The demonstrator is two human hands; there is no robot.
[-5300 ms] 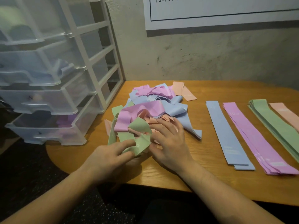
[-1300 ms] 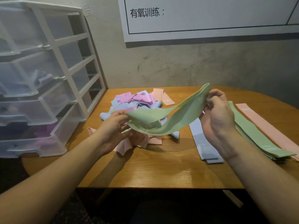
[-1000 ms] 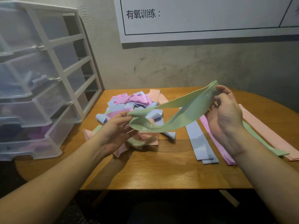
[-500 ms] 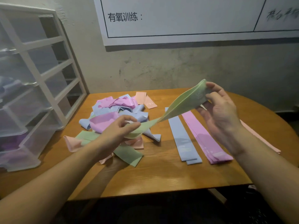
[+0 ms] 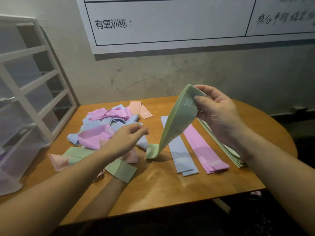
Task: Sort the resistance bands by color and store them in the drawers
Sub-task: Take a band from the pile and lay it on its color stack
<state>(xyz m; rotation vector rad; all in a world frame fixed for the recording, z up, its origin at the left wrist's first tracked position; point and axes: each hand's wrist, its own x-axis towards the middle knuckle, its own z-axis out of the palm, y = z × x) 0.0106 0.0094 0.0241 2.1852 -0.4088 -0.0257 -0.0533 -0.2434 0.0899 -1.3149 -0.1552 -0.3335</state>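
A wooden table [image 5: 163, 189] carries a jumbled heap of bands [image 5: 102, 133], beside flat stacks: blue [image 5: 180, 154], purple [image 5: 202, 150], green [image 5: 226, 150].

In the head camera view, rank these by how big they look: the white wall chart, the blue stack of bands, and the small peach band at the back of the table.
1. wall chart, by far the largest.
2. blue stack.
3. peach band, smallest, though it lies farther from the camera, so its true size is unsure.

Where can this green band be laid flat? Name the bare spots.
Bare wood lies along the table's near edge, below the blue strip and purple stack. A narrow gap separates the blue strip from the mixed pile. The table's left half is crowded.
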